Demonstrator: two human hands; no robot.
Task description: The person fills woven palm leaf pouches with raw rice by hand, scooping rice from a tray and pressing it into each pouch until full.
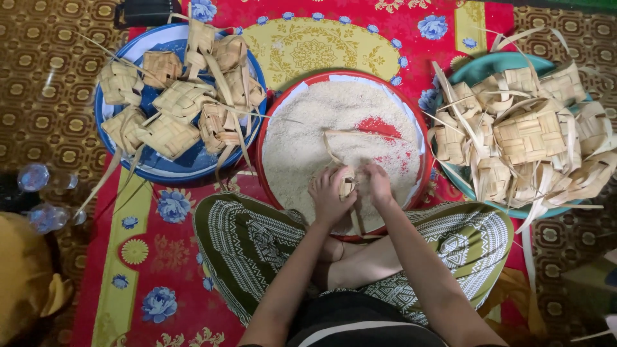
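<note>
Holding a woven leaf pouch [347, 186] upright between both hands, left hand [329, 196] and right hand [378, 184] clamp their fingers on it, directly above the rice tray [421, 138]; its loose strips trail away from the fingers.

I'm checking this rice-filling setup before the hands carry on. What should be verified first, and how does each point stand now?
1. Woven pouch held by both hands, left hand and right hand: ok.
2. Pouch kept over the red tray: ok.
3. Rice left in the tray: ok, though a bare red patch shows.
4. Pouch opening facing up: cannot tell, fingers hide it.
5. Room on the blue tray at left: ok.
6. Pouches in the teal tray at right within reach: ok.
</note>
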